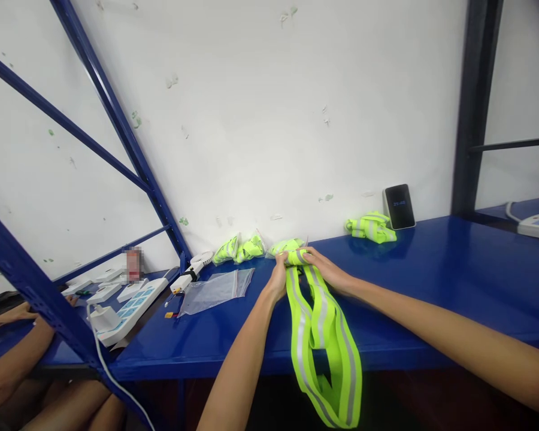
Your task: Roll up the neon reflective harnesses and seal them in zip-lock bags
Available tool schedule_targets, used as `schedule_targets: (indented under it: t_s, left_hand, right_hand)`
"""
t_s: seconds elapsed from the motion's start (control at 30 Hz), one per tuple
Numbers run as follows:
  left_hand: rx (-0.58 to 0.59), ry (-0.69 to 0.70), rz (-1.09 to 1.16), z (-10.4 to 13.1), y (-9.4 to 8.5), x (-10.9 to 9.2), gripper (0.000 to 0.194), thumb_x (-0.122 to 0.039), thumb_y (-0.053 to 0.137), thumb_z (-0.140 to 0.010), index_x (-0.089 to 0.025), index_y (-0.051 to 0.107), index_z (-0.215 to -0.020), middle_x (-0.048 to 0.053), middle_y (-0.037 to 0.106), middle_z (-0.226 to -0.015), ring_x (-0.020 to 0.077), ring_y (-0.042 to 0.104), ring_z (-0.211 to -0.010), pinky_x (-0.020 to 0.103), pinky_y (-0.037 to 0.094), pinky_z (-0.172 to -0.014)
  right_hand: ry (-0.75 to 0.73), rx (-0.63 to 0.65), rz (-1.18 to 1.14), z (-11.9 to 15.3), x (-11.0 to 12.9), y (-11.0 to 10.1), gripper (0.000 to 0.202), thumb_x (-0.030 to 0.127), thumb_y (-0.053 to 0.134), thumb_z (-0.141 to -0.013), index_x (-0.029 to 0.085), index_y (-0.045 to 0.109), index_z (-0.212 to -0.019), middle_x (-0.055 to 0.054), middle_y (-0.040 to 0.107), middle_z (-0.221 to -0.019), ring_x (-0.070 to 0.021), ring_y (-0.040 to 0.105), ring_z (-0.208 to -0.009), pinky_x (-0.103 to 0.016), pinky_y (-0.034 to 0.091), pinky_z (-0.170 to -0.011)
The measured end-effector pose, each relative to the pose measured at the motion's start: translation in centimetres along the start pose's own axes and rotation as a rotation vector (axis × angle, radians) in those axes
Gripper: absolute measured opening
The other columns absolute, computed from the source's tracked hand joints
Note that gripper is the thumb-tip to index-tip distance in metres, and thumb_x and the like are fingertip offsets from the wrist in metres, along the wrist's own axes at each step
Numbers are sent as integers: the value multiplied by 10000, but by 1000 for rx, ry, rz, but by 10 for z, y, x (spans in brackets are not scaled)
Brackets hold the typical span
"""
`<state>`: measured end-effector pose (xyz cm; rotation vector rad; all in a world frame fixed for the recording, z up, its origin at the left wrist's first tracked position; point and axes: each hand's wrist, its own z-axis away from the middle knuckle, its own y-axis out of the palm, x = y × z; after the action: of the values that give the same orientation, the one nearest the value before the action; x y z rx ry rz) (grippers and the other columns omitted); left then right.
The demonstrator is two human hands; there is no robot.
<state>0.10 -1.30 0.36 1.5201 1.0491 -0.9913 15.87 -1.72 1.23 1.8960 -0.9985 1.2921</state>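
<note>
On blue shelf [431, 269]: left hand [278, 278] & right hand [327, 272] both grip reflective strap [321, 335], top end rolled, rest hangs loose. Packed bags [240, 248] by wall; empty bag [215, 290] waits.

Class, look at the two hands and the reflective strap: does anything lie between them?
Nothing visible does. The left hand and the right hand both already grip the folded top of the reflective strap, whose loops hang over the shelf edge.
</note>
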Motion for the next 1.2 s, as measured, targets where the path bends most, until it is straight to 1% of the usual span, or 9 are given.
schedule_targets:
  t_s: [0.1, 0.23, 0.4, 0.57, 0.73, 0.87, 0.97, 1.1, 1.2]
  left_hand:
    - [-47, -13, 123, 0, 3, -1, 551, -424, 683, -724, -211, 451, -1177, 49, 653, -967, 211, 656, -841, 364, 531, -774]
    - [-68, 120, 189, -2, -1, -3, 865, -174, 806, -550, -254, 356, -1284, 30, 651, -1014, 209, 655, -919, 374, 512, -850]
    - [-10, 254, 65, -7, -11, -1, 653, -179, 816, -555, -179, 544, -1148, 70, 667, -1056, 223, 631, -999, 357, 482, -906]
    - [-19, 266, -56, -8, -14, 3, 515, -166, 789, -560, -183, 627, -1049, 46, 671, -1026, 202, 631, -941, 319, 489, -841]
    - [-62, 237, -89, -10, -17, 7, 401, -153, 726, -572, -189, 662, -965, 30, 677, -948, 193, 632, -864, 313, 493, -782]
    - [-100, 217, -92, -11, -18, 7, 336, -128, 656, -558, -181, 667, -890, 23, 676, -883, 207, 632, -860, 309, 494, -751]
    - [-3, 163, 7, -7, -12, 1, 379, -123, 587, -544, -174, 659, -912, 44, 676, -945, 225, 636, -894, 330, 501, -776]
    - [176, 90, 142, 3, 1, -7, 583, -180, 564, -624, -226, 535, -1205, 54, 655, -1082, 233, 643, -955, 362, 498, -845]
    - [145, 67, 80, 5, 6, -5, 703, -213, 628, -707, -300, 343, -1343, 36, 654, -1090, 215, 656, -944, 354, 500, -852]
  right_hand:
    - [70, -58, -165, -4, 1, -4, 474, 371, 593, -843, 301, 494, -1301, -14, 689, -1039, -208, 669, -903, -323, 536, -817]
    - [166, -163, -310, -8, 3, -9, 814, 185, 648, -753, 300, 258, -1458, -28, 721, -911, -214, 695, -711, -351, 565, -697]
    - [187, -104, -164, -7, -5, -12, 455, 277, 614, -824, 209, 515, -1263, -92, 707, -1055, -263, 680, -951, -430, 531, -886]
    - [52, -179, 23, -10, -22, -18, 503, 260, 633, -810, 288, 482, -1289, -25, 519, -1391, -237, 460, -1298, -410, 390, -1080]
    - [129, -59, -237, -8, -14, -12, 626, 198, 646, -752, 317, 416, -1322, -15, 656, -1121, -217, 635, -1037, -369, 526, -891]
    - [163, -4, -423, -6, -4, -9, 443, 285, 648, -782, 272, 506, -1202, -16, 678, -976, -191, 670, -867, -313, 544, -776]
    - [163, -64, -410, -8, -3, -11, 347, 269, 675, -756, 238, 555, -1080, -13, 678, -860, -178, 664, -739, -295, 538, -689]
    - [146, -182, -416, -13, -5, -15, 506, 132, 675, -669, 254, 515, -1133, 15, 667, -765, -164, 638, -658, -261, 515, -600]
    - [146, -279, -400, -17, -8, -19, 665, 61, 638, -605, 263, 472, -1217, 20, 673, -773, -163, 627, -637, -254, 508, -570]
